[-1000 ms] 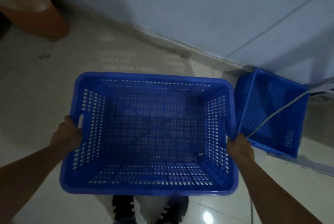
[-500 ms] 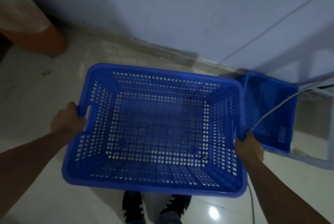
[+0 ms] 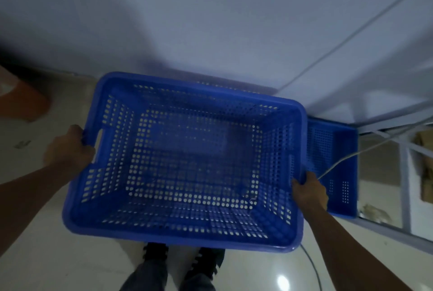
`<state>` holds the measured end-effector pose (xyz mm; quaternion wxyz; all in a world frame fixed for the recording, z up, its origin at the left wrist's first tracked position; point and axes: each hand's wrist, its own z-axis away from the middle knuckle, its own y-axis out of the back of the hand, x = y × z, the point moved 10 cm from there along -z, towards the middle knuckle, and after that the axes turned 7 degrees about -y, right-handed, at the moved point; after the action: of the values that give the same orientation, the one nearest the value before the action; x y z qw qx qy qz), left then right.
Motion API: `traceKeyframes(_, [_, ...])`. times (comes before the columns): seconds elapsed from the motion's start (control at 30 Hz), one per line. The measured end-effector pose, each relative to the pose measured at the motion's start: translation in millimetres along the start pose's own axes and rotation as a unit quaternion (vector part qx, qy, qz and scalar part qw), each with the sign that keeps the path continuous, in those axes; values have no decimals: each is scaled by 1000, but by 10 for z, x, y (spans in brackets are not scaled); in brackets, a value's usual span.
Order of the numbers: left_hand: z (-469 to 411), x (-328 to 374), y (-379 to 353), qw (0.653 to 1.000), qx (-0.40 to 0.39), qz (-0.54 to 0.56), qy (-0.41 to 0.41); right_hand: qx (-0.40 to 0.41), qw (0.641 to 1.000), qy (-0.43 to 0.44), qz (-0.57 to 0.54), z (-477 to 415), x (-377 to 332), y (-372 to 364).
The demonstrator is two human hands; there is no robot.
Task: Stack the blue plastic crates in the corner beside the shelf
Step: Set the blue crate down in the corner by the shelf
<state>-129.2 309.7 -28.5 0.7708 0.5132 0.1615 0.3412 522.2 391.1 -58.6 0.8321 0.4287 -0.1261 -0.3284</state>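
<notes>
I hold a large blue perforated plastic crate in the air in front of me, empty and open side up. My left hand grips its left rim by the handle slot. My right hand grips its right rim. A second blue crate sits on the floor in the corner to the right, against the wall, and the held crate hides its left side.
A grey metal shelf frame stands at the right with cardboard inside. A thin white cable runs from the shelf across the floor crate. An orange-brown object lies at the far left. My shoes are on the pale tiled floor.
The crate in my hands has moved forward and right toward the corner, now overlapping the floor crate. The wall and shelf are closer.
</notes>
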Motion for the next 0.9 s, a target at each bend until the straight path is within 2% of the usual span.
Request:
traceKeyframes(0.37, [-781, 58, -536, 1000, -10, -24, -7, 4, 1000, -22, -6, -454, -171, -616])
traceKeyframes(0.63, [-831, -31, -690, 999, -26, -18, 7, 16, 999, -29, -14, -448, -235, -585])
traceKeyframes(0.9, [-592, 207, -566, 999, -39, -12, -11, -39, 998, -49, 2, -209, -406, -579])
